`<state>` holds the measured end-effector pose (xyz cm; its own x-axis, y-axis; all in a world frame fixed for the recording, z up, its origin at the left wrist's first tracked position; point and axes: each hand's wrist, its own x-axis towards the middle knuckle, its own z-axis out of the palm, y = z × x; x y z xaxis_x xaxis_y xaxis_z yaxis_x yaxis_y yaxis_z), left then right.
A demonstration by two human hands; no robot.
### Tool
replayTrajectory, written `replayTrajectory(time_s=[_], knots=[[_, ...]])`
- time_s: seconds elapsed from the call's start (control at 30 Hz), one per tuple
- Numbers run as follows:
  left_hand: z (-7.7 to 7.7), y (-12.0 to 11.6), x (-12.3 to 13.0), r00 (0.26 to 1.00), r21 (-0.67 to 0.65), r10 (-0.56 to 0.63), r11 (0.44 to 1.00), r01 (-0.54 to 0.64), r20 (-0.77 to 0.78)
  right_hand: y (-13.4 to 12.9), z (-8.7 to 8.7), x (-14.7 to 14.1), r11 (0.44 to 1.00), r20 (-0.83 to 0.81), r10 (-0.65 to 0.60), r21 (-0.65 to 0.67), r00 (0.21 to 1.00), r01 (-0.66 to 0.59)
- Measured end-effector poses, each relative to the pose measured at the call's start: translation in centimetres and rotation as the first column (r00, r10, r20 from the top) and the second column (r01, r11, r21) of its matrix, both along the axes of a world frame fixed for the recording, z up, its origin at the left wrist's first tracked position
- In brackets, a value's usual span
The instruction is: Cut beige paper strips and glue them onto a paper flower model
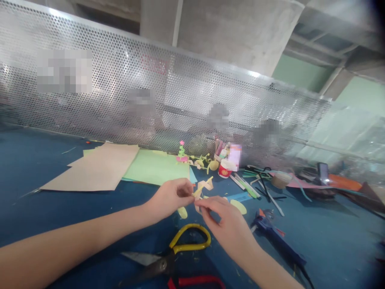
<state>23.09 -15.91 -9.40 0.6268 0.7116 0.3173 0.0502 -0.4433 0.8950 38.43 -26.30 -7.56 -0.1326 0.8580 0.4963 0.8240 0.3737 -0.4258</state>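
Over the blue table [75,204], thin curled paper strips [205,185] sit between the left hand [170,196] and the right hand [230,220]. Each grip looks nearly closed, fingertips pinching the paper, though blur hides the exact contact. Uneven pulling could tear or crease it. The scissors [164,265] lie open below, so a dropped left wrist might catch a blade; the glue gun [278,237] rests beyond the right wrist.
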Motion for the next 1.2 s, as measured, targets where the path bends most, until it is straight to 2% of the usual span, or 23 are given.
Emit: replayTrajectory(time_s=[0.13, 0.23, 0.3, 0.33, 0.43, 0.53, 0.63, 0.7, 0.8, 0.9, 1.03, 1.1, 1.2], knots=[[0.6, -0.2, -0.5, 0.999, 0.124, 0.034, 0.992, -0.029, -0.042, 0.3, 0.3, -0.3, 0.990, 0.311, 0.050, 0.113, 0.949, -0.089], [0.9, -0.4, -0.7, 0.996, 0.189, 0.064, 0.981, -0.051, -0.065, 0.3, 1.0, -0.8, 0.975, 0.549, -0.035, 0.203, 0.835, -0.092], [1.0, -0.5, -0.9, 0.993, 0.226, 0.080, 0.972, -0.058, -0.090, 0.3, 2.0, -1.4, 0.974, 0.622, -0.086, 0.217, 0.778, -0.066], [1.0, -0.5, -1.0, 0.991, 0.246, 0.090, 0.967, -0.063, -0.102, 0.3, 2.6, -1.7, 0.976, 0.621, -0.100, 0.213, 0.777, -0.045], [1.2, -0.6, -1.2, 0.988, 0.304, 0.093, 0.951, -0.051, -0.122, 0.6, 4.6, -2.5, 0.986, 0.494, -0.124, 0.159, 0.861, 0.051], [1.4, -0.7, -1.3, 0.994, 0.337, 0.030, 0.941, 0.007, -0.105, 1.2, 6.6, -2.5, 0.988, 0.288, -0.091, -0.095, 0.953, 0.123], [1.7, -1.1, -1.3, 0.996, 0.318, -0.003, 0.947, 0.032, -0.089, 2.3, 8.0, -1.4, 0.914, 0.026, -0.055, -0.401, 0.998, 0.061], [1.8, -1.4, -1.3, 0.997, 0.255, -0.040, 0.965, 0.055, -0.064, 3.1, 8.3, -0.4, 0.847, -0.141, -0.060, -0.531, 0.988, -0.024], [2.0, -1.7, -1.3, 0.992, 0.128, -0.129, 0.984, 0.127, 0.005, 4.1, 8.2, 0.8, 0.770, -0.270, -0.074, -0.628, 0.960, -0.117], [2.0, -1.9, -1.3, 0.989, 0.026, -0.140, 0.990, 0.139, 0.049, 4.4, 7.9, 1.3, 0.714, -0.376, -0.089, -0.670, 0.922, -0.204], [2.0, -1.7, -1.3, 0.985, -0.065, -0.128, 0.989, 0.136, 0.119, 4.1, 7.2, 1.5, 0.633, -0.644, -0.201, -0.661, 0.738, -0.404], [2.1, -1.7, -1.3, 0.976, -0.097, -0.146, 0.982, 0.163, 0.162, 3.8, 6.8, 1.5, 0.631, -0.705, -0.231, -0.633, 0.670, -0.448], [2.2, -1.8, -1.1, 0.957, -0.135, -0.168, 0.970, 0.204, 0.238, 3.5, 6.3, 1.2, 0.675, -0.783, -0.263, -0.567, 0.564, -0.473]])
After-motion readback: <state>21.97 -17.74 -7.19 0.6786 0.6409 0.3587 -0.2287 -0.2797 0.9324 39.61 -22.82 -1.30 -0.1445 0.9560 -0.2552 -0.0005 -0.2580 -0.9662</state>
